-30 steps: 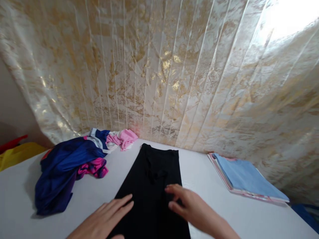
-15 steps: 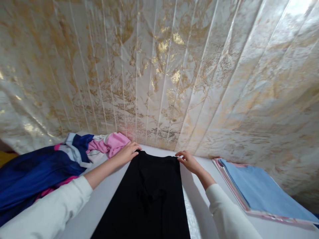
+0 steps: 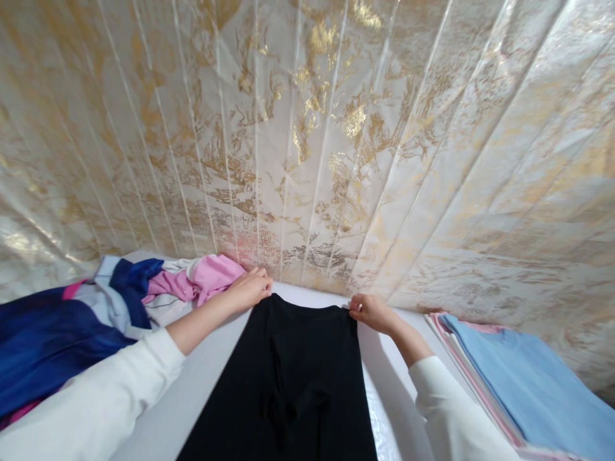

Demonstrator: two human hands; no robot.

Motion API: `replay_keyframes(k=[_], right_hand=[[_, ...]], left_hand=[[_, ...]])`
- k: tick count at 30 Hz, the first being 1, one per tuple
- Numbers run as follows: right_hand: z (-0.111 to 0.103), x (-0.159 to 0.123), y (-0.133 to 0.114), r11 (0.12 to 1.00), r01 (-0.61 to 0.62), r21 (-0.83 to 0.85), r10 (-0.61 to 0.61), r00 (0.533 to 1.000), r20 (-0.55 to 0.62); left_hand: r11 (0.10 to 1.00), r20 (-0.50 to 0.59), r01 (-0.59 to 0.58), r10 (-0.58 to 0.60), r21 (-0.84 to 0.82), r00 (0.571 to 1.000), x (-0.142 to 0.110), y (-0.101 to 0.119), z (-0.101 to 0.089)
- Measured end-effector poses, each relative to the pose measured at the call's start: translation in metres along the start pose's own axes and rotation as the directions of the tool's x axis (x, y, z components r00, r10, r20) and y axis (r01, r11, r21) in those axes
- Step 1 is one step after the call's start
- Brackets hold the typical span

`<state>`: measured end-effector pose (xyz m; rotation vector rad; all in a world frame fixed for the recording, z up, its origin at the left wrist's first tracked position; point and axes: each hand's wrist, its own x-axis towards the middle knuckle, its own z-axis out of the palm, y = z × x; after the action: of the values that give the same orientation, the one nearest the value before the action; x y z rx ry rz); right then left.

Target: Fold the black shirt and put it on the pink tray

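Observation:
A black garment lies flat in front of me, its narrow top edge at the far side and its shape widening towards me. A knotted or bunched strip of the same black cloth lies on its middle; whether it is a skirt or trousers I cannot tell. My left hand has its fingers closed at the far left corner of that top edge. At the far right corner, my right hand pinches the cloth between thumb and fingers. Both arms are in white sleeves.
To the left lies a loose heap of clothes, with a dark blue garment and a pink one. A folded stack topped by light blue cloth is at the right. Behind the white surface hangs a gold-patterned curtain.
Fingers of both hands have closed on the garment's top corners, where they were looser and more spread before. The camera view has shifted slightly.

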<state>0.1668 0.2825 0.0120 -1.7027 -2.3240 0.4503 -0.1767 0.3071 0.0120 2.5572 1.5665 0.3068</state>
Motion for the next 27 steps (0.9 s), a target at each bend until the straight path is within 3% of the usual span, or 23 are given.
replay_keyframes(k=[10, 14, 20, 27], right_hand=[[0.006, 0.003, -0.006, 0.995, -0.086, -0.047, 0.082, 0.993, -0.08], [0.014, 0.006, -0.014, 0.996, -0.085, -0.001, 0.085, 0.993, -0.077], [0.022, 0.01, -0.01, 0.994, -0.032, 0.102, 0.042, 0.995, -0.092], [0.033, 0.01, -0.002, 0.979, 0.015, 0.202, 0.017, 0.987, -0.158]], left_hand=[[0.983, 0.084, 0.172, -0.177, 0.072, 0.98, 0.003, 0.017, -0.006], [0.98, 0.177, 0.184, -0.195, 0.076, 0.965, 0.008, 0.021, -0.008], [0.979, 0.161, 0.189, -0.199, 0.072, 0.967, 0.008, 0.022, -0.007], [0.977, 0.232, 0.215, -0.213, 0.018, 0.949, 0.01, 0.012, -0.005]])
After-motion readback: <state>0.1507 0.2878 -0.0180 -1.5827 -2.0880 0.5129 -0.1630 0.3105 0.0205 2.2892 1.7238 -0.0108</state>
